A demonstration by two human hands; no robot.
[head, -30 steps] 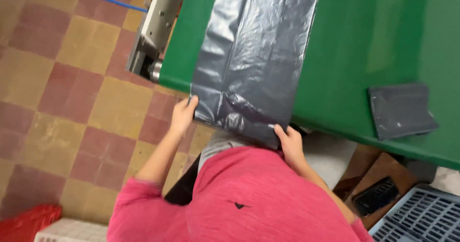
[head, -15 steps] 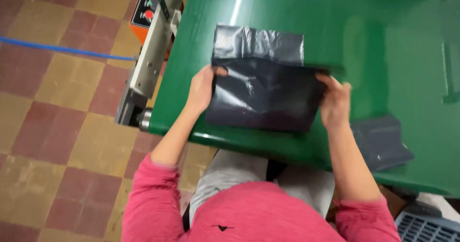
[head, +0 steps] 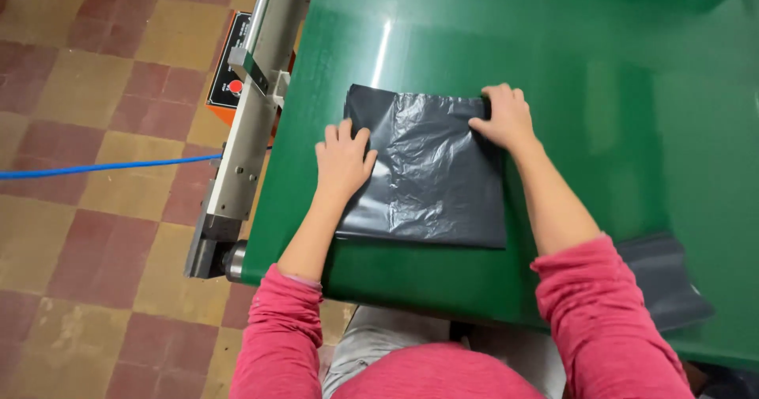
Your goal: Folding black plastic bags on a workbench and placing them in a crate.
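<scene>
Folded dark grey plastic bag (head: 431, 170) lying flat on green desk (head: 601, 114), roughly square, crinkled and glossy, its near edge a little short of the desk's near edge; left hand (head: 342, 159) resting palm down on the bag's left margin, fingers spread and extended, nothing gripped, pressing flat onto the plastic; right hand (head: 501, 119) set on the bag's far right corner, fingers curled down over the top edge; whether pinching the film or merely pressing on it, cannot tell; both forearms bare, running back from the bag to pink sleeves (head: 609, 320) at the bottom of the view; second folded grey bag (head: 664, 280) lying to the right of the first and nearer the desk's near edge, well apart from it, partly hidden behind the right sleeve; metal rail (head: 249, 122) running along the desk's left side, left of the bag, ending in a roller end (head: 234, 260) at the desk's near left corner; orange control box with a red button (head: 229, 83) mounted beyond the rail, further left of the bag; blue cable (head: 103, 166) stretching across the checkered tile floor (head: 87, 233) toward the rail, left of the desk.
</scene>
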